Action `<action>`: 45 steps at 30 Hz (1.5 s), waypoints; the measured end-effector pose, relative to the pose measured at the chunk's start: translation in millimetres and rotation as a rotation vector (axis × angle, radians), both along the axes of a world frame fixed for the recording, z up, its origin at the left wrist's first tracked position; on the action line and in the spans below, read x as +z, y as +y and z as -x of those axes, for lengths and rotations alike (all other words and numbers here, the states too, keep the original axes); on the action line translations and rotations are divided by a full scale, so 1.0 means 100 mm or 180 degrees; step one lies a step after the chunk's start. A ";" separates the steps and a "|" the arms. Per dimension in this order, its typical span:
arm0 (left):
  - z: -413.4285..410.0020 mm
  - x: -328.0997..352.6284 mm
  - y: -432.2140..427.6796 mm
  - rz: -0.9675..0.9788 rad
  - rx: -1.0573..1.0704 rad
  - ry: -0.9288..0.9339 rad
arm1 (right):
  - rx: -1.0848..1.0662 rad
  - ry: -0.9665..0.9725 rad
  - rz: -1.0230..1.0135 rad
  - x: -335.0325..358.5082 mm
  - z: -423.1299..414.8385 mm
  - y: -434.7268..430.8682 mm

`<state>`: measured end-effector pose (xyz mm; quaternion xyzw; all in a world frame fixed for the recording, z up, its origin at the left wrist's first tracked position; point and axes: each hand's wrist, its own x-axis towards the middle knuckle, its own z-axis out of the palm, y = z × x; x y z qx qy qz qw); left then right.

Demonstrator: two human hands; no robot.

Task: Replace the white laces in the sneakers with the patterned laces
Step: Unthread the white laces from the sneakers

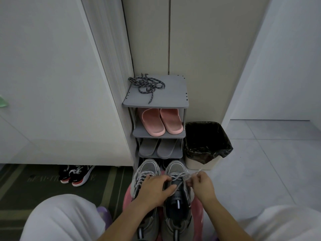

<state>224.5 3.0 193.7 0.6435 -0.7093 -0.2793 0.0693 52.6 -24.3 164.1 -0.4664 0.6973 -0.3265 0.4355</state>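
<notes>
The right hand (202, 186) pinches the loose end of the white lace (182, 175) between curled fingertips, drawing it out sideways from the upper eyelets. Just beside that pinch, the left hand (154, 190) curls thumb and fingers around the laced throat of the right sneaker (176, 166). The left sneaker (148, 166) lies under that wrist, touching its partner. The 2 sneakers are gray mesh with smooth overlays. Their long axes run straight away from the person, rounded toes ahead of the grip. They rest on a pink stool (198, 206). Well beyond the grip, the patterned laces (147, 86), dark speckled cord, lie tangled on the flat top of a gray shoe rack (175, 94).
</notes>
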 end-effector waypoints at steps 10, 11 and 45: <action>0.00 0.00 0.00 0.0000 -0.0024 0.0003 | 0.0485 0.0642 0.0090 -0.05 0.00 0.01; -0.01 0.00 0.00 -0.0013 -0.0021 0.0007 | 0.0404 0.0652 0.0057 -0.06 0.01 -0.01; 0.00 0.00 0.02 0.0164 -0.0054 -0.0060 | 0.0633 0.0697 -0.0070 0.06 -0.01 0.00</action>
